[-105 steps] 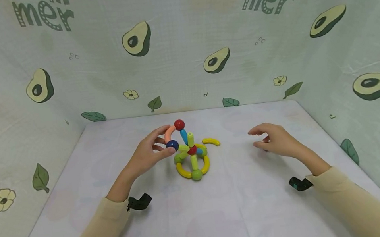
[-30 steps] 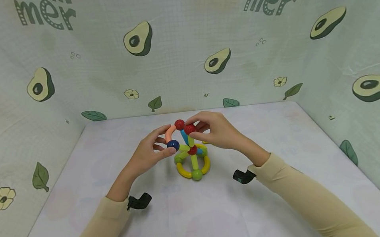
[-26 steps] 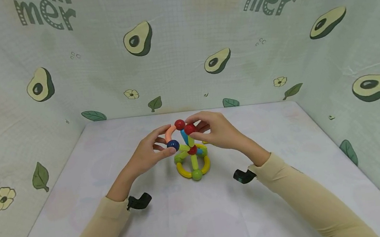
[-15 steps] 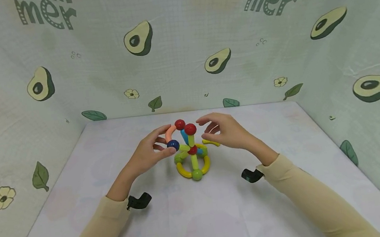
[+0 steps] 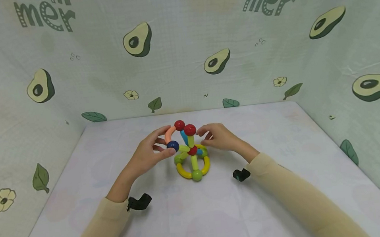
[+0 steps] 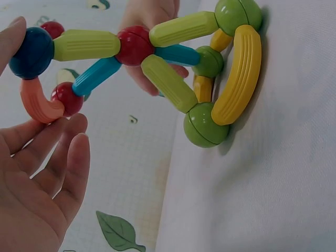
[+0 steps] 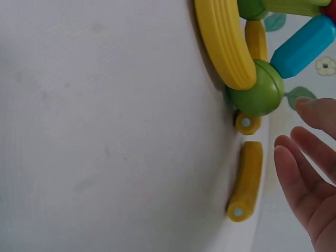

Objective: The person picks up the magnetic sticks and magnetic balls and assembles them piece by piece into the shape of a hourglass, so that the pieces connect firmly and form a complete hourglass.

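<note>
My left hand holds a ball-and-rod building toy at its upper left, with the thumb on a dark blue ball and fingers at a curved orange rod. The toy's base has green balls joined by curved yellow rods on the table. Straight green rods meet at a central red ball. Another red ball tops the upright green rod. My right hand, fingers loosely bent and holding nothing, is just right of the toy.
Loose curved yellow rod lies on the table beyond the toy, near my right fingers; the hand hides it in the head view. A second yellow rod end shows below a green ball. Behind the table hangs an avocado-print cloth.
From the right, my right hand brought a red ball onto the upright green rod and let go. It drew back, then lowered beside the toy. My left hand kept its hold.
</note>
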`<state>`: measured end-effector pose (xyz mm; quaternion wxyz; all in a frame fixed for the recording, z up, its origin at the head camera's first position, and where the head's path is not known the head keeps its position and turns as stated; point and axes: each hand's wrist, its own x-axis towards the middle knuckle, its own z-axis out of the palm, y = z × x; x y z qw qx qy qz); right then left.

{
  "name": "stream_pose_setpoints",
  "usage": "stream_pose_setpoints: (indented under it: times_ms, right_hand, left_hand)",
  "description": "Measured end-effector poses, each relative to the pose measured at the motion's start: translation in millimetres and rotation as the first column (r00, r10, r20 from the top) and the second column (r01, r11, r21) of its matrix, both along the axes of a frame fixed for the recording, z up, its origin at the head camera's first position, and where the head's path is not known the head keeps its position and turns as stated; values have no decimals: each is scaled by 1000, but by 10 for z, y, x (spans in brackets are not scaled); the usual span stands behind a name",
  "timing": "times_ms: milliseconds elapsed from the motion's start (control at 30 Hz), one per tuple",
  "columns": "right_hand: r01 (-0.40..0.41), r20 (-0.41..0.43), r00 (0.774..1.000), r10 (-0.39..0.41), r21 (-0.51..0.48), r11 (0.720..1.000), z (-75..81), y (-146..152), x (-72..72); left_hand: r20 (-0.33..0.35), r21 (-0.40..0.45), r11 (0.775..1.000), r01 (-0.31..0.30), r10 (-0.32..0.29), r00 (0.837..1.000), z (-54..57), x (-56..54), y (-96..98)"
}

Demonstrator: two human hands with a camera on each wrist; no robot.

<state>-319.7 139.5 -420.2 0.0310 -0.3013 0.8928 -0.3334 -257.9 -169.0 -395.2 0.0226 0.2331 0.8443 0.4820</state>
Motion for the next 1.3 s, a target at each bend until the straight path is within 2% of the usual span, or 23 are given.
stream_pose_setpoints:
  times_ms: [300,667,867,1067,1300]
  right_hand:
    - [19,64,998,-23,66,998,-136,-129,-95]
    - [48,21,998,-51,138,989,-157,-88,-92]
    - [78,28,996,-85,182,980,-119,28,-92]
    - [61,56,995,-78,252,966,-43,107,-86]
    - [39,55,997,-56,279,960,-14,143,-51]
  left_hand:
    - [-9,-6,1000,1,-1,1000,2,-3,-1]
    - [-15,-7,1000,-1,1,1000,7,8,8]
    - [-15,-7,1000,-3,3,1000,16,19,8]
    - [-17,-3,1000,-1,1,1000,26,27,2]
    - [-12,-3,1000,-5,5,1000,35,32,9]
